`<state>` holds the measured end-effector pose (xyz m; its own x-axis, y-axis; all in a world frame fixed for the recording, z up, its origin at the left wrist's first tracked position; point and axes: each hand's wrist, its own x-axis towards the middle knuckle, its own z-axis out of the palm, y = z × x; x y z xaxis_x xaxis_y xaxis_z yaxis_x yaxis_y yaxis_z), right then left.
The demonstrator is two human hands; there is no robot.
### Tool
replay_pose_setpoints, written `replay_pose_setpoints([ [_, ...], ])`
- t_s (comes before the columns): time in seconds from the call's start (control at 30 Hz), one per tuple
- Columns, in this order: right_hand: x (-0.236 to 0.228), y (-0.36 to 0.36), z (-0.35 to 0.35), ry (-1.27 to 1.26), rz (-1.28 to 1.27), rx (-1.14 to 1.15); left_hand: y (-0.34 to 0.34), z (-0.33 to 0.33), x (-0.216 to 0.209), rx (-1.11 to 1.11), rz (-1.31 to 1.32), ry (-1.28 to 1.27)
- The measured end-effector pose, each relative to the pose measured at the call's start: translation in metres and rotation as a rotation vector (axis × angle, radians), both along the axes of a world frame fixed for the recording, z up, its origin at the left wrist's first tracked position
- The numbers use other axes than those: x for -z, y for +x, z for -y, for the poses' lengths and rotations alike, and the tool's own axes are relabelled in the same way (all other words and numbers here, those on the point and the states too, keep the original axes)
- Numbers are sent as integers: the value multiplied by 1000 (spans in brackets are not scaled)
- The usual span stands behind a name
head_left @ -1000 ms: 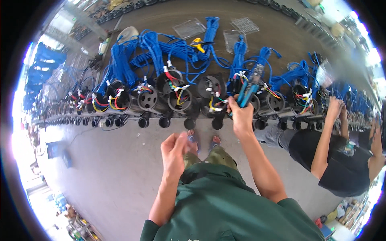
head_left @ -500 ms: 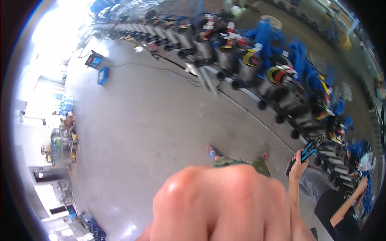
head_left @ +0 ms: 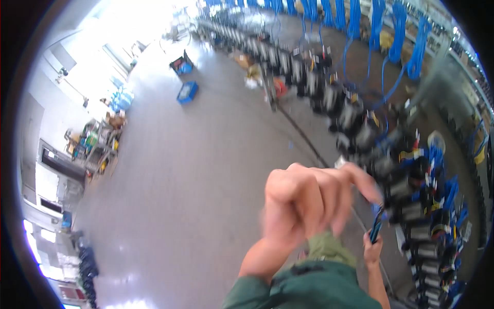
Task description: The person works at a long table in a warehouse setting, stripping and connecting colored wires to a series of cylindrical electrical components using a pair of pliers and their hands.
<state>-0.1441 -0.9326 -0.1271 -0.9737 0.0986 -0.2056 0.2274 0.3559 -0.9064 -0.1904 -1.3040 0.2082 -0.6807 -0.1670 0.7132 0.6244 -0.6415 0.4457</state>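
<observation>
My left hand (head_left: 309, 198) is raised in the middle of the head view, smeared a little by motion. Its fingers are loosely bent, one reaching out to the right, and nothing shows in them. Lower right, my right hand (head_left: 373, 251) grips a pair of pliers (head_left: 376, 229) with black and blue handles, pointing upward. In the picture the outstretched left finger ends close above the pliers' tip; whether they touch, I cannot tell. A green garment (head_left: 319, 280) covers my body below.
A long row of dark cylindrical units (head_left: 383, 167) with wires curves along the right. Blue cable coils (head_left: 396, 33) hang beyond it. On the grey floor (head_left: 190, 206) lies a blue crate (head_left: 187, 92). A loaded cart (head_left: 98, 147) stands by the left wall.
The view has turned and shifted. My left hand has moved from a close fist at the lower edge to farther up, its fingers loosened. My right hand still holds the pliers. The co-worker is out of view.
</observation>
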Motion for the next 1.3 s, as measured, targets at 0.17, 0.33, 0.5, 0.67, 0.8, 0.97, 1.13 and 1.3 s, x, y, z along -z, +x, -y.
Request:
replay_pose_setpoints([
  [0.17,49,-126,184,48,77,-128,-100,180,243,-447,1024,-748],
  [0.33,33,-266,412,86,116,-391,144,362,529,-456,2127,-1301],
  [0.5,-48,-403,625,-19,234,-681,85,477,490,-441,2529,-433],
  [0.67,-101,-530,860,-242,265,-828,-6,580,494,-528,2453,-46],
  [0.8,-103,-604,1034,-409,312,-734,-77,685,515,-521,2405,85],
  [0.97,-133,-756,1176,-70,58,-531,-150,889,538,-648,2252,104],
  [1.13,-147,-944,1276,456,-199,-250,-366,1216,493,-797,1741,-573],
  [1.3,-108,-1074,1294,849,-350,145,-649,1323,365,-846,1364,-491],
])
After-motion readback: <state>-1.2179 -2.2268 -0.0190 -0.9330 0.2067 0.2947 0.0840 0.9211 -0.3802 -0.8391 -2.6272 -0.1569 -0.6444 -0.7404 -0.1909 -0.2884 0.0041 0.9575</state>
